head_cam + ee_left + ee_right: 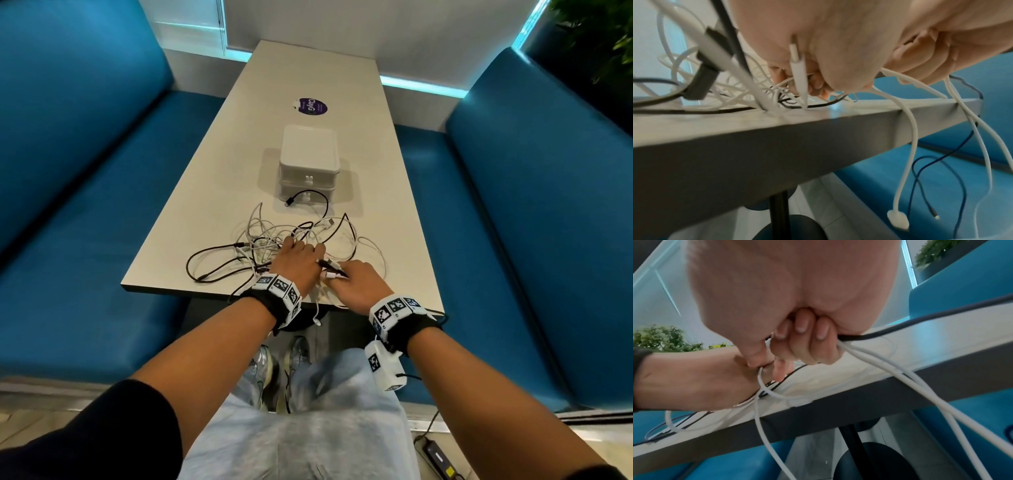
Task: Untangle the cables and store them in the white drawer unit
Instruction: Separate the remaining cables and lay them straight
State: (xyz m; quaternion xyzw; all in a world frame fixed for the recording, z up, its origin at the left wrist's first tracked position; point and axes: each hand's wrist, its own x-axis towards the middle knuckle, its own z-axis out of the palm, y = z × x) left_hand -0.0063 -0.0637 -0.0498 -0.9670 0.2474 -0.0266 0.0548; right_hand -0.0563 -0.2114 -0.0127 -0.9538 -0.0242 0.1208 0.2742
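Pale table point(212, 178) bears tangled cables point(274, 236) (black, white), drawer unit point(309, 161), sticker point(312, 106).

blue booth benches point(85, 178) flank a pale table point(212, 178).

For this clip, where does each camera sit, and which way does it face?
Head: on the head, looking down at table, drawer unit, cable tangle; both forearms, legs, shoes show.
Left wrist: under the left hand, facing the table edge; curled fingers hold cables.
Right wrist: under the right hand; its grip holds cables.
Both wrist views share table edge, hanging white cables.
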